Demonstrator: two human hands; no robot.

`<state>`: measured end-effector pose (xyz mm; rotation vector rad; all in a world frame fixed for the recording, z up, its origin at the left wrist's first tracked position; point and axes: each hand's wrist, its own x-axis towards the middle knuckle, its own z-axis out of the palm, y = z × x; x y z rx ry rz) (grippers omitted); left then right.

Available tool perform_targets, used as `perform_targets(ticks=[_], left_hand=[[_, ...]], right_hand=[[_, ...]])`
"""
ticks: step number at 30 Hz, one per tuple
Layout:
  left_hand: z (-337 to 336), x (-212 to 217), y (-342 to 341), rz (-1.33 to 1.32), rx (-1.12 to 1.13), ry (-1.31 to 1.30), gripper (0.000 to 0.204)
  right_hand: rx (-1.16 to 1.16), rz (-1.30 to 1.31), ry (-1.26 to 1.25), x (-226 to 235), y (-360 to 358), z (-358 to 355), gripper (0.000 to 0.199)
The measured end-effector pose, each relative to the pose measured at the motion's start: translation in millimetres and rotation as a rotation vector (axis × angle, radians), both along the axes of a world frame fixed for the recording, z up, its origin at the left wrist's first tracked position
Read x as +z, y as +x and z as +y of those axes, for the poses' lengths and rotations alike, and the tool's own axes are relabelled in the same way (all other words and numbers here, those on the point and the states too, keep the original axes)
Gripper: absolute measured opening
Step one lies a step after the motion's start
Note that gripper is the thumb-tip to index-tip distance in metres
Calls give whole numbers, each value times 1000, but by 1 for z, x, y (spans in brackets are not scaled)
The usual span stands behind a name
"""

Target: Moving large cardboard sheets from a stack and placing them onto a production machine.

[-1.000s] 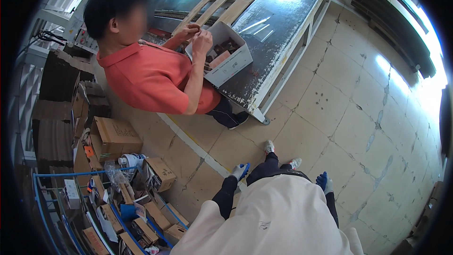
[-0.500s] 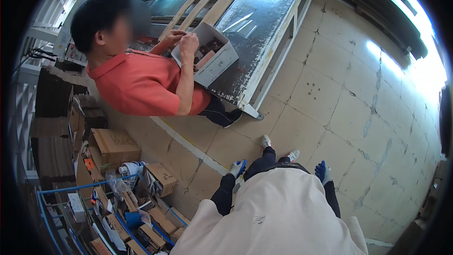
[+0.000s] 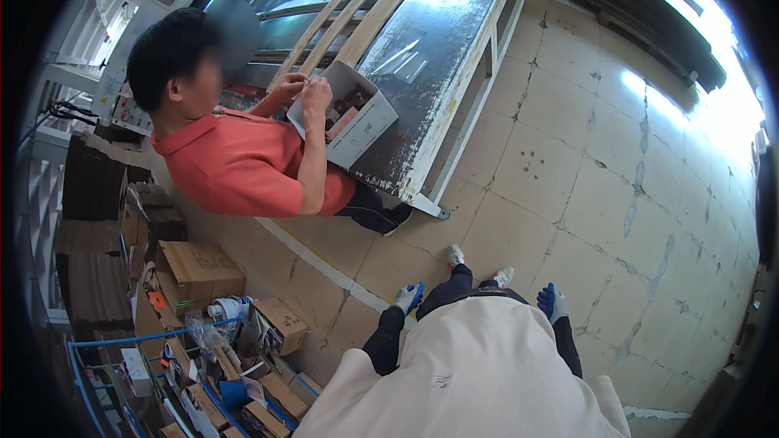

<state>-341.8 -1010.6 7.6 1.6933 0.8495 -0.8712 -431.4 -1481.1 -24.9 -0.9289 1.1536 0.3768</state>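
Hanging apart with nothing visible in them, the gloved left hand [image 3: 408, 298] and right hand [image 3: 552, 302] appeared to have no handling under way.

In the head view, whether their fingers were spread or curled could not be told. The white box [image 3: 365, 130], partly filled with reddish-brown pieces [image 3: 342, 123], sat on the table [image 3: 454, 24], ahead and to the left, well apart from both; a co-worker's nearer hand [image 3: 316, 96] was at its rim. How much work remained was unclear.
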Motion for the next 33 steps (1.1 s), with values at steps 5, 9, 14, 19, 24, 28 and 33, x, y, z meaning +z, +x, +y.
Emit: perform_targets(ticks=[5, 9, 14, 19, 24, 28, 33], left_hand=[[0, -8, 1, 8, -12, -16, 41], [-1, -8, 1, 28, -2, -7, 40], [-9, 8, 5, 20, -9, 13, 39], [-32, 39, 24, -27, 34, 1, 42], [-41, 57, 37, 39, -141, 155, 44], [-45, 38, 89, 113, -185, 149, 41], [-65, 31, 166, 100, 89, 30, 35]], right_hand=[[0, -3, -6, -1, -1, -2, 47], [-57, -15, 37, 1, 1, -2, 38], [-57, -5, 24, -8, -4, -12, 44], [-11, 75, -10, -28, -1, -33, 50], [-34, 20, -54, -20, 58, -47, 54], [-100, -27, -31, -20, 110, -58, 53], [-112, -15, 86, -50, 153, -99, 52]])
